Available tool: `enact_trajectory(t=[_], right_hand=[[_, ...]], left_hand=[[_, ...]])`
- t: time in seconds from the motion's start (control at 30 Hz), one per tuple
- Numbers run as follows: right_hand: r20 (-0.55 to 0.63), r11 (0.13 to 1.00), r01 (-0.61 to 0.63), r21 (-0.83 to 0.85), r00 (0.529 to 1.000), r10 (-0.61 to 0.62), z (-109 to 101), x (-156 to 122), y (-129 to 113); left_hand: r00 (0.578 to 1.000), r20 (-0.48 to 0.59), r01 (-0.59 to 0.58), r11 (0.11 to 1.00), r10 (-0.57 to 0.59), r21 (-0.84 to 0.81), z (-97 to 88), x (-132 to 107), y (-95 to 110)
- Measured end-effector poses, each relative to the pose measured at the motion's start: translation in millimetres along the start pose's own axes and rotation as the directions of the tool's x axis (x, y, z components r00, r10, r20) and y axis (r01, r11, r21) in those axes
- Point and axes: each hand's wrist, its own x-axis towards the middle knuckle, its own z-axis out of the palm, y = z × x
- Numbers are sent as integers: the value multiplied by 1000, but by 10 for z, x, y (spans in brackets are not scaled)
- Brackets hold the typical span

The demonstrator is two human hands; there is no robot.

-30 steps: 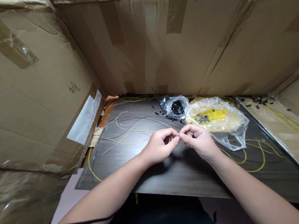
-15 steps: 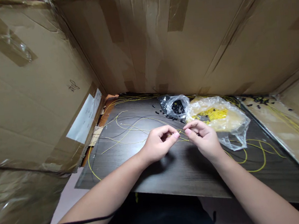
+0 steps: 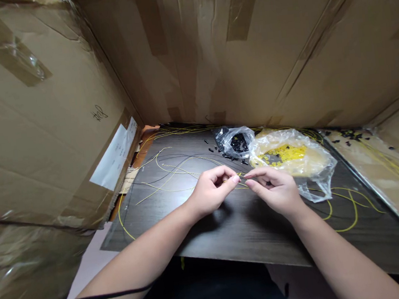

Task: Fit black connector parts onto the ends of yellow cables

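Observation:
My left hand (image 3: 218, 188) is closed in a pinch over the middle of the table, thumb pressed to the index finger. A thin wire is pinched at its fingertips; its exact end is too small to make out. Just to the right is my right hand (image 3: 274, 186), its fingertips close to the left hand's. A small gap shows between its thumb and index finger, beside a short dark bit at the pinched tip. Yellow wires (image 3: 170, 190) and thin black ones lie across the table behind my left hand.
A clear bag of small black parts (image 3: 239, 143) and a clear bag of small yellow parts (image 3: 285, 153) lie behind my hands on the dark table (image 3: 209, 241). Loose black pieces are scattered nearby. Cardboard walls (image 3: 184, 75) enclose the table. Yellow wire loops (image 3: 355, 209) lie at right.
My right thumb and index finger have moved apart from their pinch, and the right hand has shifted slightly right. My left hand keeps its pinch in nearly the same place.

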Motion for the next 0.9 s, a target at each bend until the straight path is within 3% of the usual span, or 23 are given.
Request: enact_trajectory(t=[0.4, 0.77, 0.9], right_hand=[[-143, 996, -67, -66, 988, 57, 67, -27, -12], [-136, 992, -122, -12, 983, 120, 157, -35, 1], [-49, 998, -57, -1, 997, 57, 105, -6, 11]], left_hand=[[994, -11, -100, 964, 106, 245, 17, -15, 1], [999, 37, -44, 988, 39, 146, 24, -13, 1], [997, 76, -30, 992, 21, 121, 16, -18, 2]])
